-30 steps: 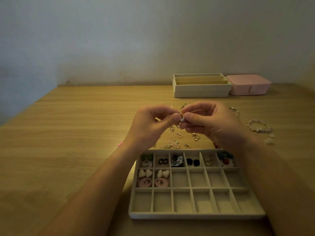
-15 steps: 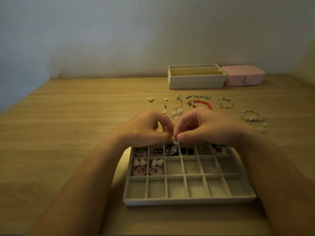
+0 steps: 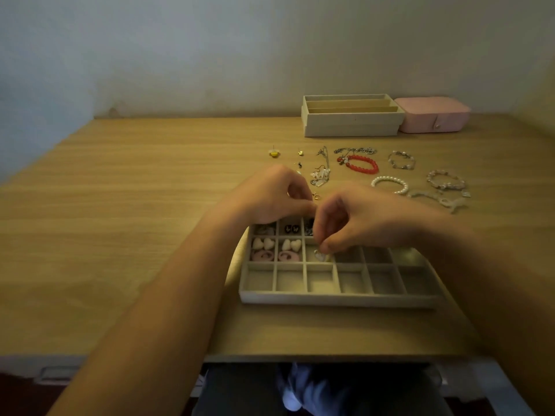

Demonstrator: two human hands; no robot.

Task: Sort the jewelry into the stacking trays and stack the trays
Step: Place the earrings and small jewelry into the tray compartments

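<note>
— Where is the small earring [image 3: 320, 256]?
— In the middle row of the grid tray [image 3: 336, 299], third compartment from the left, pinched in the grip of the right hand [image 3: 357, 225].
— And the left hand [image 3: 271, 197]?
— Curled over the tray's far edge. Nobody can tell whether its grip holds anything. A red bracelet [image 3: 374, 167] lies beyond on the counter [image 3: 144, 211].

Wooden table [image 3: 150, 235] bears grid tray [image 3: 336, 300], stacked trays [image 3: 351, 124], pink box [image 3: 432, 115], loose jewelry [image 3: 360, 157].

The right hand [image 3: 369, 223] pinches an earring [image 3: 320, 256] inside the tray [image 3: 336, 299].
</note>
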